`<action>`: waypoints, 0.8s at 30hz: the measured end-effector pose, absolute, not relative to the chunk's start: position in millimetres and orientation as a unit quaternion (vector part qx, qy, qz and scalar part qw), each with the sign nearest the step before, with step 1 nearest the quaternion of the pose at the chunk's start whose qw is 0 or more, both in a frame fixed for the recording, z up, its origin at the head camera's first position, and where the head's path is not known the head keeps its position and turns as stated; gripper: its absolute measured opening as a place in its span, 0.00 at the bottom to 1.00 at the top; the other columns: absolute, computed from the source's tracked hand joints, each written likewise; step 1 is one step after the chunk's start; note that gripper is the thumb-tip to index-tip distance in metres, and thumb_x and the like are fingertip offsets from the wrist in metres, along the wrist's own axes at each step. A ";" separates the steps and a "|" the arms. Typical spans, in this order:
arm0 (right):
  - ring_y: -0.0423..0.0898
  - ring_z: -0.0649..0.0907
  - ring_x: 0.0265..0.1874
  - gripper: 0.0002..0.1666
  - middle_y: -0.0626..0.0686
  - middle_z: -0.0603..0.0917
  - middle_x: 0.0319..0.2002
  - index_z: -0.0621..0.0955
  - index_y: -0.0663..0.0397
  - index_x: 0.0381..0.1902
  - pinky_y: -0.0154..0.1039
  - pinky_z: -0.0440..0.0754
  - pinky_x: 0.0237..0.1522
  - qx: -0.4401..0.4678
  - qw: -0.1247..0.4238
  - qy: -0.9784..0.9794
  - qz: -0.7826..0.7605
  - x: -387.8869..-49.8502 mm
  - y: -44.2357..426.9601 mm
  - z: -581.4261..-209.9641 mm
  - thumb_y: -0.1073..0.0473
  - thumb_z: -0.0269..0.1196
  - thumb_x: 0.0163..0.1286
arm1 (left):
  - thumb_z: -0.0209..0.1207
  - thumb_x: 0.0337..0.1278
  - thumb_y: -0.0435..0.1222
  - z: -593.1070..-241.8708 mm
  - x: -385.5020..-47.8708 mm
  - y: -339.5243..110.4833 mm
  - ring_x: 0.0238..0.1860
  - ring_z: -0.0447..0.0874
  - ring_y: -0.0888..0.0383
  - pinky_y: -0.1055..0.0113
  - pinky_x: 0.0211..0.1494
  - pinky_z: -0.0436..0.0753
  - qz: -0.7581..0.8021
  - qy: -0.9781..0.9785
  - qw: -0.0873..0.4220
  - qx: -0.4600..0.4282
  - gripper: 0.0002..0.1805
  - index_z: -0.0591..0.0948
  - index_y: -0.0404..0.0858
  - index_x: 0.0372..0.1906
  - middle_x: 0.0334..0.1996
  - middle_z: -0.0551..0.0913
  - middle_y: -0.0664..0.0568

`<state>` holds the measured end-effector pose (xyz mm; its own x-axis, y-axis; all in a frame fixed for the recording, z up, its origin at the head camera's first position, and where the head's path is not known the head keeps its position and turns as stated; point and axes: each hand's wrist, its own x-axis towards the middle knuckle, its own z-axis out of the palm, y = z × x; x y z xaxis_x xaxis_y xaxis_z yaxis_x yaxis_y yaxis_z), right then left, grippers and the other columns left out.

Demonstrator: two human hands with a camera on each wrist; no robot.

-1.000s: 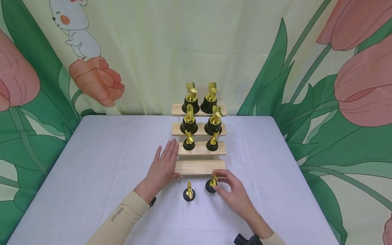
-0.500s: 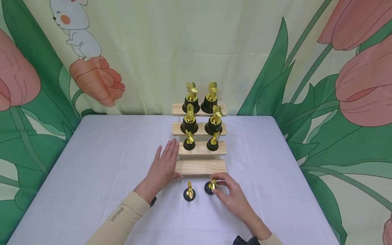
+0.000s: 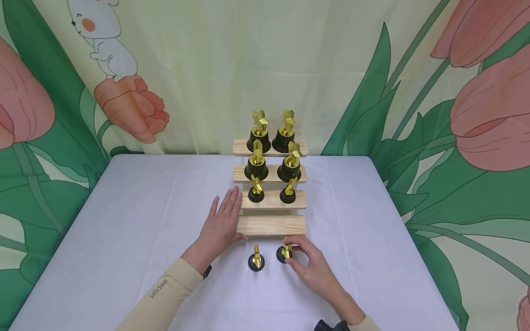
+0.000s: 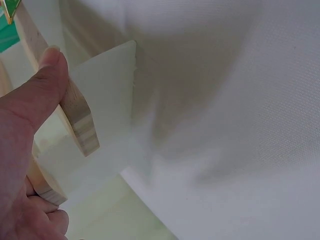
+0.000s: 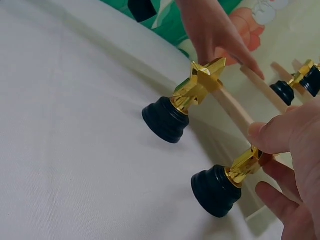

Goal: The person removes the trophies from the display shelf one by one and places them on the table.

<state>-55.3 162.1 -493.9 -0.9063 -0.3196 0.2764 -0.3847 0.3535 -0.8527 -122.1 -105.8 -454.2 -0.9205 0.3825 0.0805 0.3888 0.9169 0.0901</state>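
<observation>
A four-tier stand with light wooden shelves (image 3: 271, 225) stands at mid-table, its lowest shelf bare. My left hand (image 3: 219, 225) lies flat along the stand's left side; in the left wrist view its thumb (image 4: 50, 62) rests against a shelf edge (image 4: 80, 117). My right hand (image 3: 314, 266) pinches the gold star of a small black-based trophy (image 3: 283, 254) in front of the stand, its base (image 5: 215, 192) on or close to the cloth. Left of it, a second small trophy (image 3: 256, 262) stands upright on the table, untouched.
On the upper three shelves stand several star trophies, two per shelf, the larger ones (image 3: 256, 168) on the top two and small ones (image 3: 287, 195) on the third. A white cloth covers the table (image 3: 157, 197); behind hangs a printed curtain (image 3: 198, 82).
My right hand and the small trophy it pinches have shifted slightly left and toward the front edge. The left hand stays in place against the stand.
</observation>
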 end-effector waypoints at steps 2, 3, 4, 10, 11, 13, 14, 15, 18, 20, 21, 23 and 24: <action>0.47 0.81 0.54 0.27 0.55 0.83 0.53 0.79 0.57 0.55 0.45 0.83 0.55 0.217 0.040 -0.825 0.520 -55.6 162.6 -494.4 0.72 0.71 0.56 | 0.74 0.36 0.57 -453.5 -122.2 -105.4 0.80 0.45 0.44 0.44 0.80 0.49 -0.052 -0.978 0.033 -0.197 0.70 0.46 0.30 0.78 0.80 0.45 0.39; 0.47 0.81 0.54 0.28 0.55 0.83 0.52 0.79 0.57 0.55 0.45 0.83 0.55 0.218 0.044 -0.827 0.516 -55.9 162.8 -494.9 0.73 0.71 0.56 | 0.74 0.36 0.57 -453.3 -122.2 -105.3 0.80 0.45 0.44 0.44 0.80 0.49 -0.051 -0.978 0.035 -0.197 0.70 0.46 0.30 0.78 0.80 0.45 0.39; 0.48 0.81 0.54 0.28 0.56 0.83 0.52 0.79 0.57 0.55 0.45 0.83 0.55 0.220 0.048 -0.829 0.512 -56.1 163.0 -495.2 0.73 0.71 0.55 | 0.75 0.36 0.57 -453.2 -122.2 -105.2 0.80 0.46 0.44 0.44 0.80 0.49 -0.051 -0.978 0.038 -0.198 0.70 0.47 0.30 0.78 0.80 0.46 0.39; 0.51 0.82 0.53 0.29 0.57 0.84 0.51 0.79 0.60 0.54 0.47 0.83 0.54 0.211 0.069 -0.844 0.489 -56.4 162.2 -489.6 0.76 0.71 0.53 | 0.75 0.36 0.57 -452.3 -121.9 -105.0 0.80 0.46 0.44 0.44 0.80 0.50 -0.053 -0.978 0.035 -0.198 0.70 0.47 0.30 0.78 0.80 0.46 0.39; 0.51 0.82 0.52 0.29 0.56 0.84 0.51 0.79 0.60 0.54 0.47 0.83 0.54 0.207 0.073 -0.845 0.488 -56.2 161.7 -487.0 0.76 0.71 0.53 | 0.75 0.36 0.57 -452.2 -122.0 -105.0 0.80 0.46 0.44 0.44 0.80 0.49 -0.054 -0.978 0.033 -0.197 0.70 0.47 0.30 0.78 0.80 0.46 0.39; 0.51 0.82 0.52 0.29 0.57 0.84 0.51 0.79 0.61 0.53 0.48 0.83 0.53 0.203 0.081 -0.843 0.492 -55.5 160.3 -480.0 0.77 0.71 0.52 | 0.75 0.36 0.57 -452.2 -122.0 -105.2 0.80 0.45 0.44 0.44 0.80 0.49 -0.054 -0.978 0.033 -0.198 0.70 0.47 0.30 0.78 0.80 0.45 0.39; 0.51 0.82 0.52 0.29 0.56 0.84 0.51 0.79 0.61 0.53 0.49 0.84 0.53 0.202 0.087 -0.842 0.492 -54.9 159.4 -475.5 0.78 0.70 0.52 | 0.75 0.36 0.57 -452.1 -122.0 -105.3 0.80 0.45 0.44 0.44 0.80 0.49 -0.055 -0.978 0.034 -0.198 0.70 0.47 0.30 0.78 0.80 0.45 0.39; 0.51 0.82 0.52 0.29 0.57 0.84 0.50 0.79 0.62 0.53 0.49 0.84 0.52 0.203 0.092 -0.840 0.495 -54.3 158.5 -470.5 0.79 0.70 0.52 | 0.75 0.36 0.57 -452.3 -122.0 -105.4 0.80 0.46 0.44 0.44 0.80 0.49 -0.056 -0.978 0.036 -0.200 0.70 0.47 0.30 0.78 0.80 0.45 0.39; 0.53 0.82 0.51 0.28 0.60 0.84 0.49 0.79 0.66 0.52 0.51 0.84 0.50 0.206 0.105 -0.835 0.500 -53.9 156.8 -457.6 0.80 0.69 0.51 | 0.75 0.36 0.57 -453.2 -122.3 -105.7 0.80 0.45 0.44 0.44 0.80 0.49 -0.056 -0.977 0.036 -0.201 0.70 0.46 0.30 0.78 0.80 0.45 0.39; 0.55 0.82 0.51 0.27 0.60 0.83 0.50 0.79 0.67 0.52 0.51 0.84 0.50 0.202 0.102 -0.835 0.501 -54.8 157.2 -452.2 0.80 0.69 0.52 | 0.75 0.36 0.57 -454.1 -122.5 -105.9 0.80 0.45 0.44 0.44 0.80 0.49 -0.056 -0.977 0.035 -0.201 0.71 0.46 0.30 0.78 0.80 0.45 0.39; 0.55 0.82 0.51 0.27 0.60 0.83 0.50 0.79 0.67 0.52 0.52 0.84 0.51 0.197 0.097 -0.836 0.503 -55.7 157.6 -450.4 0.79 0.69 0.53 | 0.75 0.36 0.57 -454.8 -122.5 -106.1 0.80 0.46 0.44 0.43 0.80 0.49 -0.057 -0.977 0.037 -0.202 0.70 0.47 0.30 0.78 0.80 0.45 0.38; 0.56 0.82 0.52 0.27 0.59 0.82 0.52 0.78 0.66 0.53 0.53 0.84 0.52 0.184 0.085 -0.841 0.502 -57.4 158.5 -447.0 0.78 0.69 0.55 | 0.75 0.35 0.57 -455.8 -122.9 -106.4 0.80 0.46 0.44 0.43 0.80 0.49 -0.059 -0.976 0.041 -0.204 0.70 0.47 0.30 0.78 0.80 0.46 0.38; 0.56 0.81 0.53 0.26 0.59 0.82 0.52 0.78 0.66 0.54 0.54 0.83 0.53 0.177 0.079 -0.842 0.503 -58.4 158.9 -445.3 0.77 0.68 0.56 | 0.75 0.35 0.57 -456.1 -123.1 -106.5 0.80 0.46 0.44 0.43 0.80 0.49 -0.061 -0.976 0.044 -0.205 0.70 0.47 0.29 0.78 0.80 0.46 0.38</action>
